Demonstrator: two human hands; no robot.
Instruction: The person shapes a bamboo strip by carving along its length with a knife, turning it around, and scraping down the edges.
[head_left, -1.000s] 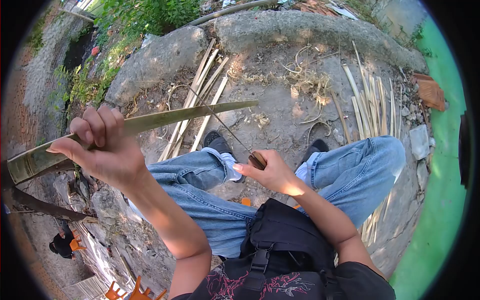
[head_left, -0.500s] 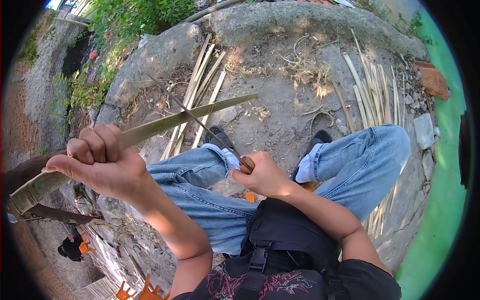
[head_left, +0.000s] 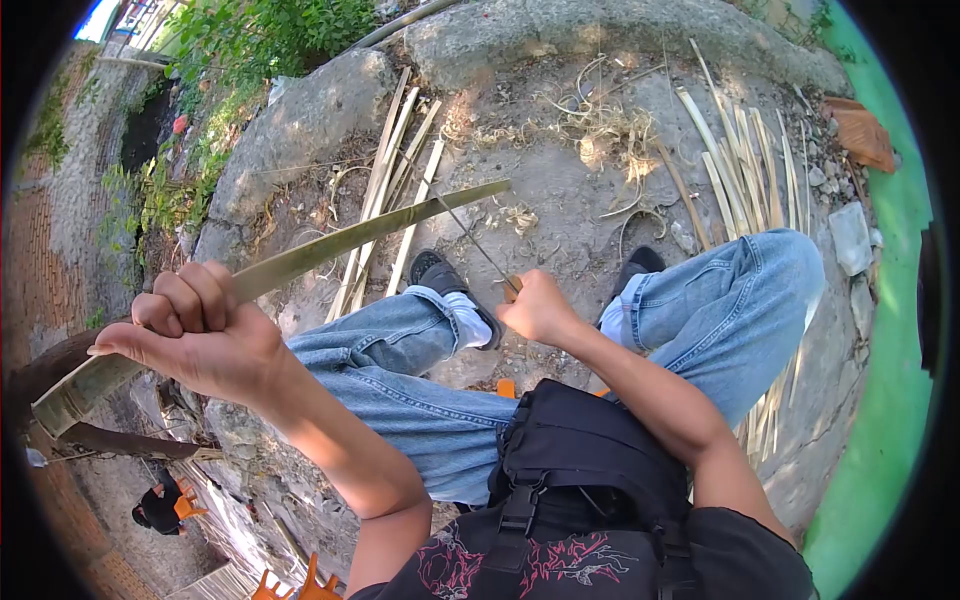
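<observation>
My left hand (head_left: 205, 340) is wrapped round a long greenish bamboo strip (head_left: 340, 248), which slants from the lower left up to its thin end over the ground. In my right hand (head_left: 545, 308) is a long thin knife (head_left: 472, 235). Its wooden handle is mostly covered by my fingers. The blade points up and left, and its tip end meets the strip in the view, near the strip's thin end. Whether blade and bamboo touch, I cannot tell.
Split bamboo strips (head_left: 372, 215) lie left of my feet, and more strips (head_left: 735, 175) lie at the right. Curled shavings (head_left: 610, 130) litter the ground. A concrete ledge (head_left: 560, 40) runs behind. A green wall (head_left: 880, 400) borders the right. Another person (head_left: 157, 510) is far off, lower left.
My right hand has moved up and to the right, and the blade has slid from the strip's middle toward its thin end. My left hand keeps its hold on the bamboo strip.
</observation>
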